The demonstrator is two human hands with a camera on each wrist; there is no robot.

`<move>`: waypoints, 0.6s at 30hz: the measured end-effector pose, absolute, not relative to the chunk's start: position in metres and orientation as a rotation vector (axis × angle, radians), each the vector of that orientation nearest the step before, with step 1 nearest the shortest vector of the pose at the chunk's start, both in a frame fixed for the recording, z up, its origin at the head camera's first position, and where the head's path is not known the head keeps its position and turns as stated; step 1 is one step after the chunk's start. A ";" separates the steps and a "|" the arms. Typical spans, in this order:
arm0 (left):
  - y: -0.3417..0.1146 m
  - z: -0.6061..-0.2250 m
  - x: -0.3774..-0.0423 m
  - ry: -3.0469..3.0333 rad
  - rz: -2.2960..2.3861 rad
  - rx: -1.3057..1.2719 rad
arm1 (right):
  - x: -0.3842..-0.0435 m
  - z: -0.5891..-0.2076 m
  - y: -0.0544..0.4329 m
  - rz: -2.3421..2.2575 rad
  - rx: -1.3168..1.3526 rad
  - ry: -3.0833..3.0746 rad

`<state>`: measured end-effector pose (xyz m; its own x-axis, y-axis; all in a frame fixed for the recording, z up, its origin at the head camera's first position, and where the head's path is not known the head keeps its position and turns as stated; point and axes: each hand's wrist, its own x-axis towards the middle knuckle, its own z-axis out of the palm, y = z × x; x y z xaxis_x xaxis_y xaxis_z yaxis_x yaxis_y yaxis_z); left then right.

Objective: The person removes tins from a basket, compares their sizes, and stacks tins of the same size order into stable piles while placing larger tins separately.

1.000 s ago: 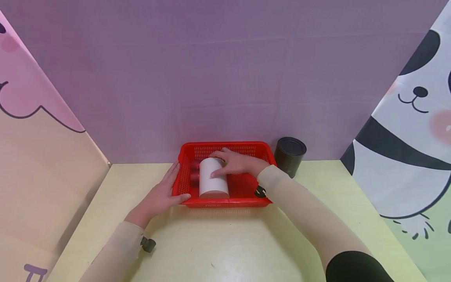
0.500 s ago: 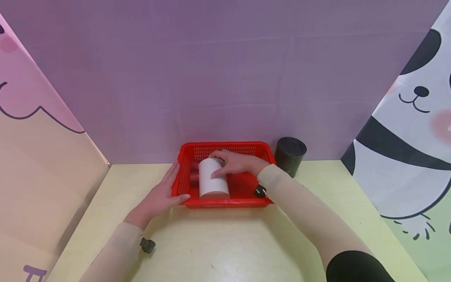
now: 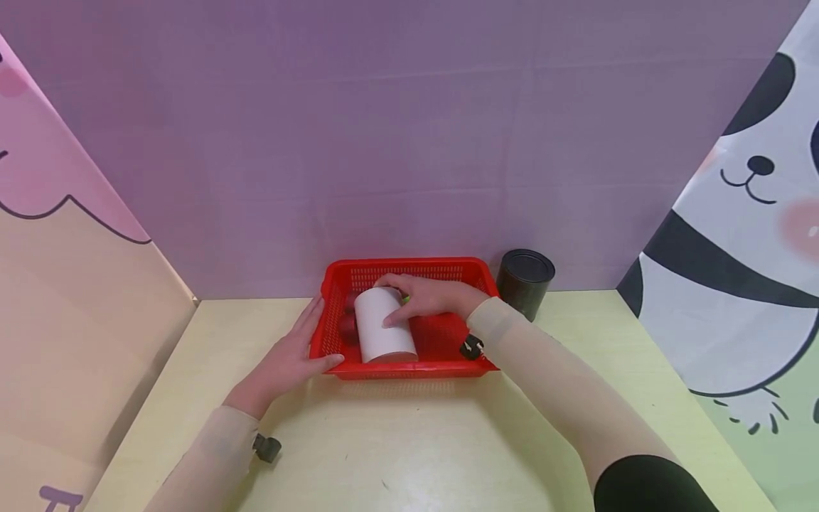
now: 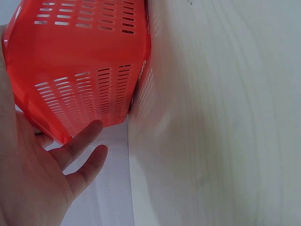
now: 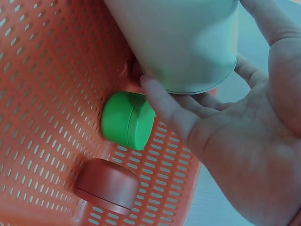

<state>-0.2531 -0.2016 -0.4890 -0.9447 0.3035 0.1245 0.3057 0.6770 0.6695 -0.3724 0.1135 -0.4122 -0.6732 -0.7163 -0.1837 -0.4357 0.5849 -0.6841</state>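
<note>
In the head view, a white cylindrical canister (image 3: 381, 323) leans inside the red plastic basket (image 3: 448, 366), tilted to the left. My right hand (image 3: 430, 297) grips its upper right side, thumb on the near face and fingers round the far end. The right wrist view shows the canister (image 5: 188, 42) between thumb and fingers. Below it lie a small green round container (image 5: 126, 120) and a small reddish round container (image 5: 108, 185). My left hand (image 3: 291, 359) rests on the basket's left side with straight fingers, thumb on the front rim. In the left wrist view the fingers (image 4: 87, 165) lie along the perforated wall.
A dark can with a black lid (image 3: 526, 284) stands just right of the basket. Behind rises a purple backdrop (image 3: 409, 142), with printed panels on both sides. The pale wooden table (image 3: 397, 441) extends in front of the basket.
The canister has tipped slightly left in my right hand, its upper end shifting most. A bit of green now shows beside the right fingers. My left hand stays at the basket's side.
</note>
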 end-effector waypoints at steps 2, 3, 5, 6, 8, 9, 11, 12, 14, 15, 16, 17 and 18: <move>-0.202 -0.489 -0.253 -2.875 -1.147 -0.520 | -0.371 -0.411 0.113 -0.870 -0.932 2.353; -0.203 -0.489 -0.253 -2.874 -1.146 -0.520 | -0.369 -0.410 0.112 -0.880 -0.936 2.344; -0.203 -0.490 -0.253 -2.873 -1.148 -0.523 | -0.367 -0.408 0.111 -0.901 -0.943 2.326; -0.203 -0.490 -0.253 -2.872 -1.147 -0.522 | -0.366 -0.407 0.111 -0.909 -0.944 2.319; -0.203 -0.491 -0.253 -2.870 -1.148 -0.523 | -0.364 -0.405 0.110 -0.920 -0.942 2.309; -0.204 -0.491 -0.253 -2.870 -1.147 -0.524 | -0.363 -0.405 0.109 -0.923 -0.942 2.305; -0.204 -0.492 -0.252 -2.869 -1.143 -0.526 | -0.362 -0.404 0.108 -0.917 -0.938 2.306; -0.204 -0.492 -0.252 -2.869 -1.140 -0.525 | -0.361 -0.403 0.108 -0.908 -0.934 2.312; -0.204 -0.492 -0.252 -2.870 -1.138 -0.522 | -0.361 -0.402 0.107 -0.888 -0.938 2.324; -0.204 -0.492 -0.252 -2.869 -1.140 -0.521 | -0.360 -0.401 0.107 -0.878 -0.941 2.331; -0.204 -0.492 -0.252 -2.868 -1.144 -0.519 | -0.360 -0.401 0.106 -0.866 -0.936 2.340; -0.204 -0.491 -0.251 -2.868 -1.148 -0.518 | -0.360 -0.400 0.105 -0.857 -0.935 2.344; -0.203 -0.491 -0.251 -2.868 -1.156 -0.514 | -0.359 -0.399 0.104 -0.852 -0.940 2.343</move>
